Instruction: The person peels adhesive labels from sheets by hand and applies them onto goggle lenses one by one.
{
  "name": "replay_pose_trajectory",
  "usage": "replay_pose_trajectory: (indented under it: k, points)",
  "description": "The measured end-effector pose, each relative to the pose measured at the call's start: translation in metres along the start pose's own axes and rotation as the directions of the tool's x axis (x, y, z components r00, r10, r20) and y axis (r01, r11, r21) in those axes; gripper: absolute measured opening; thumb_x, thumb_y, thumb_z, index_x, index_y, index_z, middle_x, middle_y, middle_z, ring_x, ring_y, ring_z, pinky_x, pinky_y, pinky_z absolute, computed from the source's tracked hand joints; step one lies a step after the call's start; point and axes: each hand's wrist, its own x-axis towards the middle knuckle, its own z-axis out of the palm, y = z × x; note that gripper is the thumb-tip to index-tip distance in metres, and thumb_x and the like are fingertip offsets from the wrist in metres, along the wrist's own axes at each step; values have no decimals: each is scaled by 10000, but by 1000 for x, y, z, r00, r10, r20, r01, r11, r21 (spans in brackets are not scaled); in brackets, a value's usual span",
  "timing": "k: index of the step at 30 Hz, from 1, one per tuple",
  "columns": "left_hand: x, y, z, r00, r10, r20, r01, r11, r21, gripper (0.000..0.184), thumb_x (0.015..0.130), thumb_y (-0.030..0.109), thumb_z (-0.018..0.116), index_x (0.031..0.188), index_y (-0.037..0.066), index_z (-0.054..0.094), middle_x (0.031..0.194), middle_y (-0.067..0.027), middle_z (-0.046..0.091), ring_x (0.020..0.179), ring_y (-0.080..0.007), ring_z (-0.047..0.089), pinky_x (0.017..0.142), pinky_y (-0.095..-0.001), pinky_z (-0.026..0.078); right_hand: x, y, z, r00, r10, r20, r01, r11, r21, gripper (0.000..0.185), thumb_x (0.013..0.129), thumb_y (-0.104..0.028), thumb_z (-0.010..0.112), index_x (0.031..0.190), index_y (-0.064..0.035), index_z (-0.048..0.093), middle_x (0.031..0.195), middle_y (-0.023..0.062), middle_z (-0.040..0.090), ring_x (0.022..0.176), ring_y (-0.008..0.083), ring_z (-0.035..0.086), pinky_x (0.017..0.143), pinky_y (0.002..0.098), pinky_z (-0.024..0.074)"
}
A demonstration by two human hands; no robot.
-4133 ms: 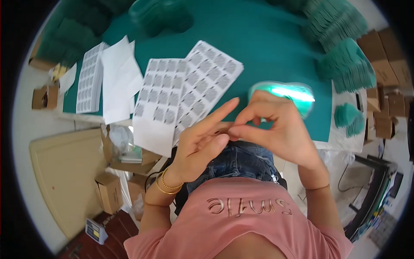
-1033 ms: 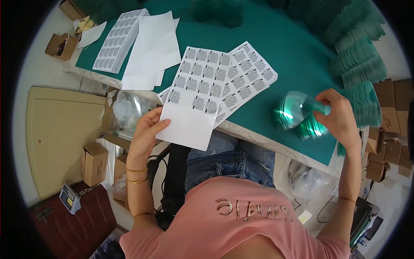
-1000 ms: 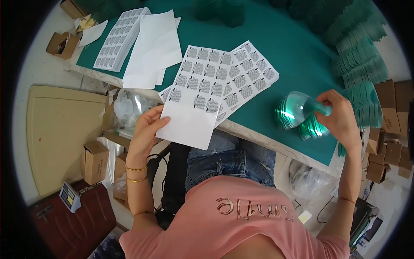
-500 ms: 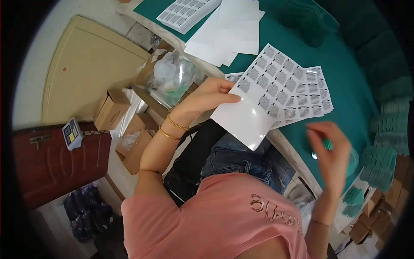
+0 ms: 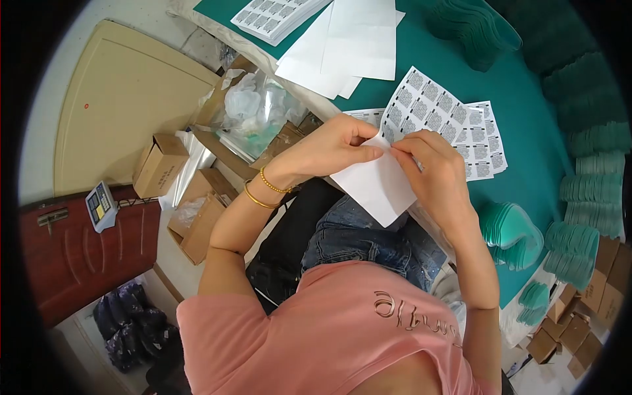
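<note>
My left hand (image 5: 339, 146), with gold bracelets at the wrist, grips a label sheet (image 5: 368, 187) by its left edge. The sheet's near part is blank white; rows of small printed labels cover its far part. My right hand (image 5: 432, 164) has its thumb and fingertips pinched at the sheet's surface, close to the left thumb, where the printed rows meet the blank part. Whether a label is lifted between those fingertips is hidden. Beneath and beyond lies a stack of printed label sheets (image 5: 484, 141) on the green table.
Blank white sheets (image 5: 362, 46) and another label stack (image 5: 273, 20) lie at the table's far left. Green insole-shaped pieces stand in stacks (image 5: 510, 230) on the right. Left of the table are an open carton with plastic bags (image 5: 257, 105) and a small scale (image 5: 102, 205).
My right hand has moved left and up from above the green pieces to the sheet, and its fingers have closed there. My left hand keeps its hold on the sheet.
</note>
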Motion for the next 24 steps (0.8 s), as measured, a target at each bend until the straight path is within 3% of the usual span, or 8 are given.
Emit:
replay_pose_trajectory:
  k: [5, 8, 14, 16, 17, 19, 21, 24]
  points:
    - [3, 9, -4, 997, 18, 81, -26, 995, 99, 220, 947, 172, 627, 1002, -41, 645, 835, 42, 606, 747, -4, 492, 635, -194, 443, 4, -7, -10, 979, 191, 69, -197, 975, 99, 56, 801, -17, 679, 842, 16, 661, 822, 130, 624, 768, 271, 624, 670, 358, 511]
    - [1, 14, -2, 996, 39, 78, -34, 997, -74, 239, 945, 160, 622, 1060, -49, 643, 890, 23, 640, 777, -16, 534, 665, -197, 462, 3, -1, -13, 936, 328, 129, -349, 912, 215, 44, 846, -11, 636, 869, 24, 648, 865, 101, 650, 814, 206, 637, 723, 308, 507]
    - [-1, 13, -9, 999, 11, -50, -20, 980, -198, 307, 895, 33, 569, 1182, -71, 590, 1010, -54, 668, 868, -79, 604, 774, -251, 503, -9, 13, -37, 798, 588, -127, -140, 388, 911, 96, 943, -38, 536, 904, -1, 616, 1113, 131, 652, 986, 186, 624, 920, 306, 484]
    - [4, 10, -11, 981, 92, -173, -107, 991, -84, 379, 895, 49, 627, 1251, -61, 562, 1106, -65, 658, 912, -86, 621, 799, -242, 515, -17, 11, -52, 793, 585, -171, -95, 397, 913, 116, 961, -66, 525, 921, 0, 611, 1120, 147, 646, 1021, 203, 621, 941, 326, 490]
    - [-3, 30, -9, 927, 54, -370, 103, 914, 392, 427, 866, 58, 661, 1268, -44, 557, 1085, -70, 657, 919, -110, 624, 801, -265, 509, -20, 9, -57, 800, 559, -217, -88, 468, 879, 87, 943, -24, 532, 915, 2, 610, 1116, 148, 644, 1004, 202, 617, 932, 323, 481]
    - [-3, 42, 1, 620, 663, -420, 36, 511, 859, 458, 838, 65, 691, 1266, -31, 561, 1032, -68, 662, 923, -129, 624, 817, -281, 495, -26, 4, -61, 821, 468, -327, -93, 674, 733, 59, 919, 6, 549, 911, 5, 607, 1108, 145, 644, 991, 200, 616, 921, 319, 476]
    - [-15, 69, 26, 795, 353, -493, -198, 920, 340, 412, 856, 42, 675, 1252, -18, 579, 1151, -93, 635, 1024, -157, 605, 880, -298, 489, -30, -5, -60, 843, 346, -413, -123, 870, 478, 119, 812, 86, 614, 895, 1, 604, 1074, 125, 648, 947, 191, 612, 862, 295, 473]
    - [0, 66, 71, 955, 202, -216, -277, 867, -414, 403, 902, 55, 634, 1290, -15, 551, 1219, -131, 617, 1122, -182, 588, 948, -311, 480, -32, -18, -62, 921, 96, -378, -113, 993, -25, 221, 683, 61, 709, 867, -29, 626, 1047, 96, 631, 905, 219, 612, 760, 288, 485]
